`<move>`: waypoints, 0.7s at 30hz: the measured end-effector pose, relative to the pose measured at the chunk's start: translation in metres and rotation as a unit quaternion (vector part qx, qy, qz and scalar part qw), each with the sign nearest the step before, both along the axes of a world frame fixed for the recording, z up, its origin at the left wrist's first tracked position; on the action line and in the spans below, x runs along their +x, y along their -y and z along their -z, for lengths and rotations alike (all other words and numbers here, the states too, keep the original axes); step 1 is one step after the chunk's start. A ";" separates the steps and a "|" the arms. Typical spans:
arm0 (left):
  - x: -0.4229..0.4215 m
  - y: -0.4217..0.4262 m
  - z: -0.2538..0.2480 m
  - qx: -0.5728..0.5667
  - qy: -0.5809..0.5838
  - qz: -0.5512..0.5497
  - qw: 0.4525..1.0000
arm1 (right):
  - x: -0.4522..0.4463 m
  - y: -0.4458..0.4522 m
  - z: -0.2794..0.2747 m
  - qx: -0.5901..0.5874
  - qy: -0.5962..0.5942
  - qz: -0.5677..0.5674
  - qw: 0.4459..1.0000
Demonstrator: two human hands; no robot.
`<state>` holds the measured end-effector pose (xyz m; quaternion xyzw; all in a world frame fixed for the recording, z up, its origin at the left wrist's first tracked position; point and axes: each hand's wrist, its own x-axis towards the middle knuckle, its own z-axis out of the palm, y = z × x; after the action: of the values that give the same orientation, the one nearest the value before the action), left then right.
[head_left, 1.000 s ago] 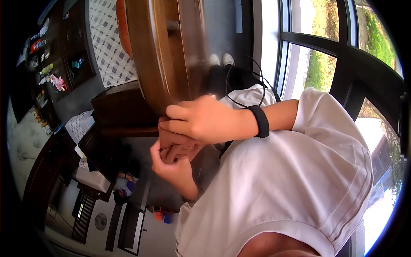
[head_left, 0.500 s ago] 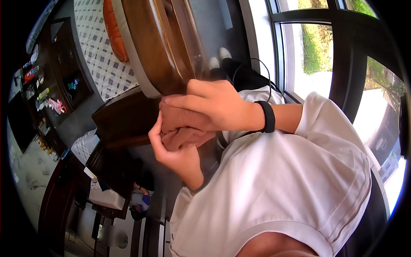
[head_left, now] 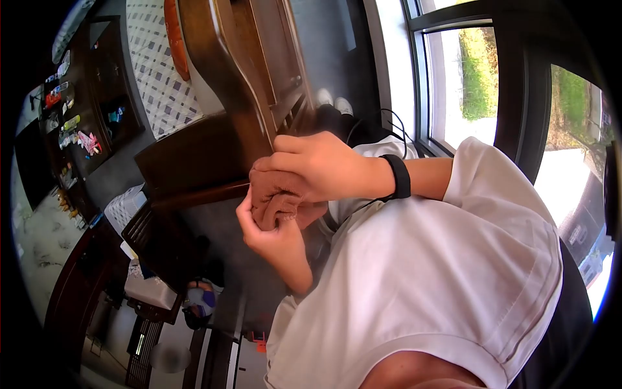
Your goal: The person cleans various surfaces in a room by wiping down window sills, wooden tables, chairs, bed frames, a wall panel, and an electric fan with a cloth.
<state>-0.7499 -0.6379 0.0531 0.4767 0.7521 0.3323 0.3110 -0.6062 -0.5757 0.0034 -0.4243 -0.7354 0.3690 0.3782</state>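
Observation:
A reddish-brown cloth (head_left: 275, 194), folded into a thick bunch, is held between my two hands in front of my white shirt. My right hand (head_left: 317, 165), with a black band on its wrist, lies over the upper and right side, its fingers curled onto the fabric. From below, my left hand (head_left: 269, 236) grips the lower left edge, thumb and fingers pressed around it. Folds show between the hands; part of the cloth is hidden under my right hand.
A wooden bench (head_left: 227, 84) with a checked cushion (head_left: 159, 71) stands just beyond my hands. Tall windows (head_left: 463, 78) are on the right. A dark cabinet (head_left: 110, 78) with small items is at the far left. Another person (head_left: 199, 301) is at lower left. A thin cable (head_left: 403, 129) loops near my legs.
The cloth has become more tightly bunched, with deeper folds between my hands. Both hands keep hold of it and sit slightly closer together. The view has shifted a little.

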 end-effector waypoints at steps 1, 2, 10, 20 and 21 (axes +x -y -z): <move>-0.003 0.006 -0.001 -0.006 0.001 -0.004 1.000 | -0.001 0.008 -0.002 -0.003 0.000 -0.003 1.000; -0.005 0.011 -0.002 -0.009 0.002 -0.007 1.000 | -0.003 0.014 -0.001 -0.003 0.000 -0.006 1.000; -0.026 0.036 0.004 0.025 0.004 0.075 0.997 | -0.012 0.045 -0.002 -0.007 -0.017 0.025 1.000; -0.062 -0.002 0.004 -0.002 0.067 0.171 0.983 | -0.046 0.045 0.002 0.002 0.001 0.183 0.983; -0.063 0.003 0.002 -0.008 0.067 0.182 0.981 | -0.047 0.054 0.001 -0.009 -0.003 0.191 0.982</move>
<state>-0.8129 -0.6405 0.0510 0.5798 0.6327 0.2952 0.4200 -0.6536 -0.6296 0.0024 -0.5590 -0.6364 0.2982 0.4400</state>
